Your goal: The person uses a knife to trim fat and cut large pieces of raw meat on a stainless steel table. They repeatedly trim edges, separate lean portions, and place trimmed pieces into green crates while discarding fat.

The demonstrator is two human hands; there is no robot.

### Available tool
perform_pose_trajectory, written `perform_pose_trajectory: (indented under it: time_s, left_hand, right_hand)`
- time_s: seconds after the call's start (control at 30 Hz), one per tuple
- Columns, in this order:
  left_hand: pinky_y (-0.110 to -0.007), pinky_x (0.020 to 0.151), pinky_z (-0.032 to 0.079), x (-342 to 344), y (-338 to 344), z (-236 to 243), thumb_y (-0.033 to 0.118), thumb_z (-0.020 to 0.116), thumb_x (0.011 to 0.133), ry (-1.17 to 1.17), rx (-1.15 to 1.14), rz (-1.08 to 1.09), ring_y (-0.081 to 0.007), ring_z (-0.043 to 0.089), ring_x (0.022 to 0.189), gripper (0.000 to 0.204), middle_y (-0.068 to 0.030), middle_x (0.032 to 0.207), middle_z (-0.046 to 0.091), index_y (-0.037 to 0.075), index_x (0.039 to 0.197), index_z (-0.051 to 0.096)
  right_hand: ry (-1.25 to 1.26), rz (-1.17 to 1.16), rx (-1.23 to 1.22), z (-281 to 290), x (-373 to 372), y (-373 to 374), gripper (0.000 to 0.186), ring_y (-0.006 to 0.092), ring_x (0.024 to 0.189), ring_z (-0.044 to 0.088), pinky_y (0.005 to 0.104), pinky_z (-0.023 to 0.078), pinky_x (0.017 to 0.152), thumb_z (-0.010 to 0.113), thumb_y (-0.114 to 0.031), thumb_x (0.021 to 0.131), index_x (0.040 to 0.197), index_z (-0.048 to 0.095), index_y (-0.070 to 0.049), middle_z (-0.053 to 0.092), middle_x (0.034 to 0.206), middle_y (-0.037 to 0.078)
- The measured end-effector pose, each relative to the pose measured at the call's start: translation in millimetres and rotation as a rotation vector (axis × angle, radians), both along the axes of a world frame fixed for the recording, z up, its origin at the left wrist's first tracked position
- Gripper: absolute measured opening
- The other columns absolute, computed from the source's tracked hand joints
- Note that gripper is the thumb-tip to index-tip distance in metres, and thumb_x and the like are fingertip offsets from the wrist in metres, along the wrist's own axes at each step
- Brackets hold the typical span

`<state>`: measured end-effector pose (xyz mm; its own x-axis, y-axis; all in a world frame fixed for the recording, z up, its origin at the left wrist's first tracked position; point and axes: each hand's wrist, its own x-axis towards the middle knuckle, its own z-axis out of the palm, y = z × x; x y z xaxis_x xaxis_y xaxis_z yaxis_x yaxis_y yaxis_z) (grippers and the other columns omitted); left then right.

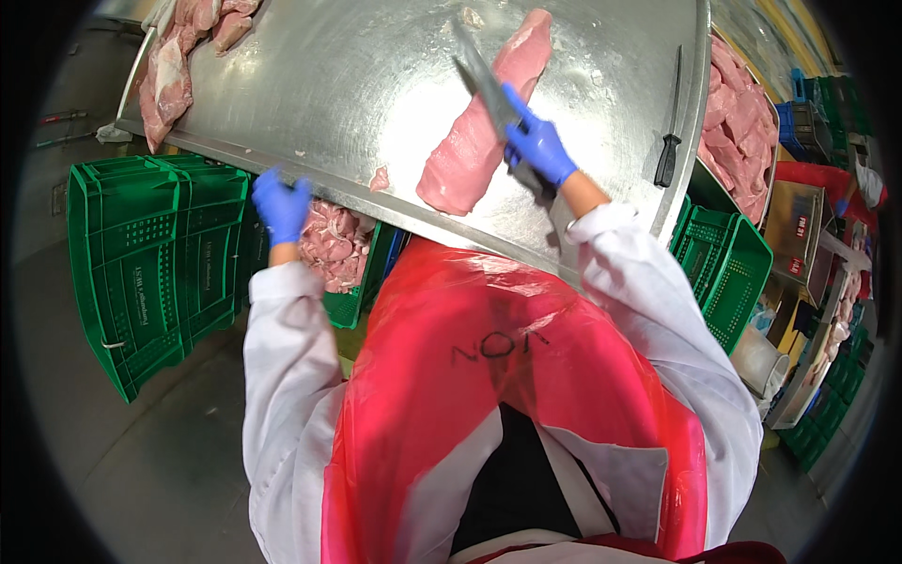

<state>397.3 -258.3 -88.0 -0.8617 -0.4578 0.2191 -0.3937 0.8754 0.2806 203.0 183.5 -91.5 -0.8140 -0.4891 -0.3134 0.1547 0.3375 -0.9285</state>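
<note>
My right hand (pixel 536 141), in a blue glove, is closed around a knife (pixel 484 80) whose blade crosses a long piece of pale pink meat (pixel 460 164) lying on the steel table (pixel 310 85). My left hand (pixel 282 207), also gloved, hangs by the table's front edge over a green crate of meat trimmings (pixel 334 246), its fingers loosely apart with nothing visible in them. A small scrap (pixel 380 179) rests left of the long piece. A thin black-handled tool (pixel 668 160) lies along the table's right edge.
Meat pieces (pixel 174 70) lie at the table's back left. Nested green crates (pixel 132 273) stand at the left. On the right are a container heaped with meat (pixel 738 132), another green crate (pixel 723 282) and, farther out, more crates and steel containers (pixel 789 235). My red apron faces the table.
</note>
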Motion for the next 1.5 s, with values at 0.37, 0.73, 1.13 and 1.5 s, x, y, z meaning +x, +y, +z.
perform_pose_trajectory:
  time_s: [0.37,0.73,1.13,1.5]
  left_hand:
    - [-0.062,0.097,0.044,-136.1,280.9,-27.3,0.038,0.077,0.074,-0.407,0.043,-0.267,-0.0423,0.049,0.123,0.085,-0.0216,0.145,0.043,0.011,0.147,0.042]
    - [-0.042,0.083,0.059,-205.6,128.7,-66.2,0.013,0.075,0.081,-0.084,1.385,-0.017,-0.0282,0.065,0.101,0.059,-0.0137,0.12,0.06,0.004,0.132,0.048]
    - [-0.053,0.115,0.039,-271.6,292.7,-55.7,0.047,0.097,0.055,-0.345,0.464,0.005,-0.0477,0.041,0.14,0.143,-0.0338,0.156,0.027,-0.001,0.156,0.009]
    - [-0.05,0.105,0.05,-292.5,293.8,-24.9,0.039,0.094,0.058,-0.46,0.031,-0.527,-0.0462,0.056,0.126,0.122,-0.0294,0.142,0.051,0.002,0.153,0.027]
  right_hand:
    - [0.516,0.451,0.772,-5.1,-44.0,50.5,0.077,0.0398,0.076,0.07,0.0495,0.057,0.075,0.047,-0.016,0.096,0.162,0.016,-0.041,0.072,0.09,0.022]
    - [0.142,0.129,0.421,16.3,98.4,174.3,0.067,0.044,0.069,0.066,0.0516,0.054,0.073,0.049,-0.026,0.1,0.162,0.025,-0.031,0.068,0.079,0.025]
    - [0.187,-0.594,0.188,2.2,211.6,229.8,0.075,0.0234,0.056,0.062,0.0385,0.053,0.062,0.056,-0.009,0.096,0.163,0.026,-0.024,0.065,0.071,0.014]
    - [0.114,-0.685,0.269,4.2,275.9,233.7,0.074,0.0445,0.073,0.067,0.0516,0.053,0.072,0.059,-0.015,0.095,0.162,0.027,-0.024,0.068,0.083,0.025]
